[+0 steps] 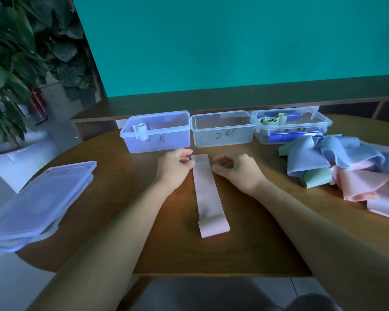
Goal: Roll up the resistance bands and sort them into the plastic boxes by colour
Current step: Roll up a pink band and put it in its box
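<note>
2 hands flank the far end of a pink band (209, 194) lying flat and lengthwise on the bench (126, 221), its near end folded over. Left hand (175, 166) and right hand (236, 170) have loosely curled fingers touching the band's edges, gripping nothing firmly. 3 plastic boxes (220, 129) stand just beyond

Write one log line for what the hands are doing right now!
step: start rolling | pink band: flat on table | left hand, right hand: at far end, contact unclear | middle box: empty
</note>
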Tool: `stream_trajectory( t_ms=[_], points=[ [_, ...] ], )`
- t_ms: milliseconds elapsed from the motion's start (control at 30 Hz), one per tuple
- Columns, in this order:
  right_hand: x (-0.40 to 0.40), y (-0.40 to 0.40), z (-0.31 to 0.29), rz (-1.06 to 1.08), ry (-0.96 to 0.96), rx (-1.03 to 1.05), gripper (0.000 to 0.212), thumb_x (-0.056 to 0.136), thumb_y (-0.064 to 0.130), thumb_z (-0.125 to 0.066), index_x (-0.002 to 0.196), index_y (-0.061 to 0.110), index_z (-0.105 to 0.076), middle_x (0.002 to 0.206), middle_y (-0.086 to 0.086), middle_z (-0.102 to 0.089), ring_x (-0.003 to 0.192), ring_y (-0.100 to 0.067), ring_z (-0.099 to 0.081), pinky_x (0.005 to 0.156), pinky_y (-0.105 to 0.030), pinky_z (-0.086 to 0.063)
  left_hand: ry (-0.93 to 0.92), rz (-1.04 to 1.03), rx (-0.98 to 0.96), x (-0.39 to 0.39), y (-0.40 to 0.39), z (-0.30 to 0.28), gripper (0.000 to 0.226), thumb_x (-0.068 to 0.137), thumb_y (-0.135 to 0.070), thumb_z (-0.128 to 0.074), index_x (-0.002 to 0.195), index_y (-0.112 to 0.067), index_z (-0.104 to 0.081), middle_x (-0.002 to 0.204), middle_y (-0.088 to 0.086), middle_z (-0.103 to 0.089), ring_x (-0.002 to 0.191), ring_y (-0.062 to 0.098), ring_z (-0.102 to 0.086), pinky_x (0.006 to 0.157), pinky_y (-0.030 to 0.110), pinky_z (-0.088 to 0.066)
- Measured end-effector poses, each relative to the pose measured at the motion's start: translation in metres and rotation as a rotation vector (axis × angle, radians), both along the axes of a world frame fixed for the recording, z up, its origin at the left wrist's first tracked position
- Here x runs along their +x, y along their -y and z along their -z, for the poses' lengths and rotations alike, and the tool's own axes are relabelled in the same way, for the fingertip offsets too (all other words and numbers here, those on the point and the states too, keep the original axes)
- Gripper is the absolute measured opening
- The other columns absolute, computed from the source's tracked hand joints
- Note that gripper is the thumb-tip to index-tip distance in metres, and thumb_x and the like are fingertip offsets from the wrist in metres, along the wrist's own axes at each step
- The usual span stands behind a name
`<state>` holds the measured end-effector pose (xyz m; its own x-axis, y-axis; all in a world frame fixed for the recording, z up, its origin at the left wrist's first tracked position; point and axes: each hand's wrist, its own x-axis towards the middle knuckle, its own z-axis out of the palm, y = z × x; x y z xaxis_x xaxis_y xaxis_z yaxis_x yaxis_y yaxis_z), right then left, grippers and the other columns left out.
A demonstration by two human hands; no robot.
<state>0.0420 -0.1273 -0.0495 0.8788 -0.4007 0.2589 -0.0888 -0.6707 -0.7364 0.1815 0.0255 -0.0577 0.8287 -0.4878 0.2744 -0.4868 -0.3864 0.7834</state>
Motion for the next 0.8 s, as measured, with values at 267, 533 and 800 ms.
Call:
stream_trajectory(
  t_ms=[267, 533, 800],
  points=[
    [-0.071, -0.039, 0.003, -0.135, 0.033, -0.037, 0.014, 0.095, 0.037, -0.069, 0.103, 0.028, -0.076, 0.106, 0.019, -0.071, 0.101, 0.003, -0.063, 0.09, -0.015, -0.046, -0.01, 0.097, 0.021, -0.078, -0.061, -0.002, 0.018, 0.088, -0.028, -0.075, 0.106, -0.03, -0.077, 0.105, -0.025, -0.068, 0.1, -0.007, -0.064, 0.092, 0.012, -0.046],
    [-0.132, -0.062, 0.0, -0.255, 0.073, 0.157, 0.021, 0.089, 0.041, -0.071, 0.094, 0.022, -0.079, 0.103, 0.016, -0.075, 0.102, -0.002, -0.068, 0.099, -0.03, -0.05, -0.045, 0.236, -0.139, -0.158, -0.117, -0.008, 0.023, 0.092, -0.038, -0.067, 0.105, -0.023, -0.078, 0.108, -0.019, -0.073, 0.107, 0.0, -0.066, 0.09, 0.015, -0.051],
    [-0.151, -0.064, 0.003, -0.439, 0.039, 0.059, 0.019, 0.08, 0.031, -0.084, 0.093, 0.02, -0.079, 0.105, 0.006, -0.073, 0.104, -0.019, -0.068, 0.094, -0.038, -0.053, 0.273, 0.368, 0.025, -0.177, -0.132, 0.004, 0.022, 0.078, -0.039, -0.081, 0.095, -0.025, -0.081, 0.097, -0.02, -0.072, 0.098, 0.006, -0.067, 0.08, 0.019, -0.055]
  ],
)
